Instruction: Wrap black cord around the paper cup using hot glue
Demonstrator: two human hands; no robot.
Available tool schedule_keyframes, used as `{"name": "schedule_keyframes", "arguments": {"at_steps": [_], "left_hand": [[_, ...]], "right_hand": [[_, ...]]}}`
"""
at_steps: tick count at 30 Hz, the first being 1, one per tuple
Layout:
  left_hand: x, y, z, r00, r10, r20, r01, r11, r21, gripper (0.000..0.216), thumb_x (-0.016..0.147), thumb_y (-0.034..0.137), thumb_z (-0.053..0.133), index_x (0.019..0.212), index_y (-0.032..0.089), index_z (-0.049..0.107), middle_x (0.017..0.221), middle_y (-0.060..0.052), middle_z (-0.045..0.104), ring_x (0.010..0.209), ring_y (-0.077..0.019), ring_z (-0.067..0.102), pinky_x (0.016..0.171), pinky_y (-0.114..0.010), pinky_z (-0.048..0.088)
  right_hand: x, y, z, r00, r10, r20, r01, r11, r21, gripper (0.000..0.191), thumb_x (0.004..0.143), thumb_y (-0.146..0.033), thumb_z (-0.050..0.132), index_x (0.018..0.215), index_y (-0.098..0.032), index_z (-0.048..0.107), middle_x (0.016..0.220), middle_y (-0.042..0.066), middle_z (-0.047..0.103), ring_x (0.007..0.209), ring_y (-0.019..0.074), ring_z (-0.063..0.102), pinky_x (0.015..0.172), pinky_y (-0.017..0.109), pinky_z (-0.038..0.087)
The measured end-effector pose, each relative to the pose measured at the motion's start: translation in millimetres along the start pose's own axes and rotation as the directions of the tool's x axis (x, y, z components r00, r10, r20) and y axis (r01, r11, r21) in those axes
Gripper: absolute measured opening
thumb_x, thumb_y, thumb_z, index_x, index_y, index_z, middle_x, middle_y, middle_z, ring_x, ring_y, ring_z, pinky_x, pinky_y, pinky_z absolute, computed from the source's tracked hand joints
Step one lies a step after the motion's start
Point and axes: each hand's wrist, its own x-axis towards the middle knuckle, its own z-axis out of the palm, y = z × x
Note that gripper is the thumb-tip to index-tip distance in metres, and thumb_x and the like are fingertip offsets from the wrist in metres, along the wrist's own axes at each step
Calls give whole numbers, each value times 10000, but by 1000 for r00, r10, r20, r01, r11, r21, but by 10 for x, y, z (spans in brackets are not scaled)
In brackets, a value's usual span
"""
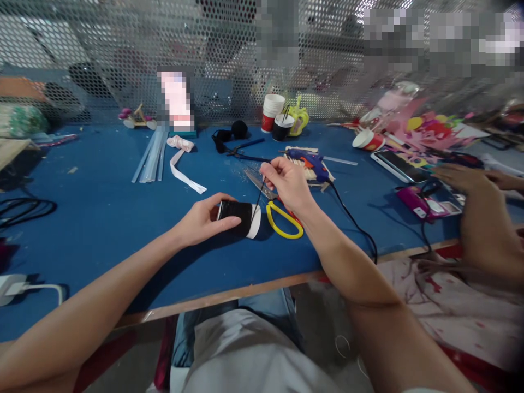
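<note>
My left hand (204, 219) is wrapped round a paper cup (239, 216) that lies on its side just above the blue table. Black cord covers most of the cup's wall, and a white band shows at its right end. From the cup a black cord (257, 199) runs up, pulled taut, to my right hand (286, 183), whose thumb and finger pinch it. Beneath and beside that hand lie scissors (284, 221) with yellow and orange handles, blades pointing to the upper left.
Behind my right hand rests a blue glue gun (309, 162), its cable trailing toward the table edge. Glue sticks (152, 155), a white ribbon (184, 173), pliers (245, 147), a ball of black yarn (239, 129) and stacked cups (272, 112) lie farther back. A co-worker's arm (487, 213) reaches in at right.
</note>
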Motion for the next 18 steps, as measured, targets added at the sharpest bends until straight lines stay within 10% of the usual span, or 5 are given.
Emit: {"name": "schedule_keyframes", "arguments": {"at_steps": [18], "left_hand": [[-33,41,45,969,247,24,-248,961,119,461,711,324,675,1103,164,492,960,-63,555,800,-146,552,703,-249,489]], "right_hand": [[-37,7,71,996,13,83,-5,995,-104,333,764,-468,570,640,-176,469,550,-23,521,488,62,458,482,208,379]]}}
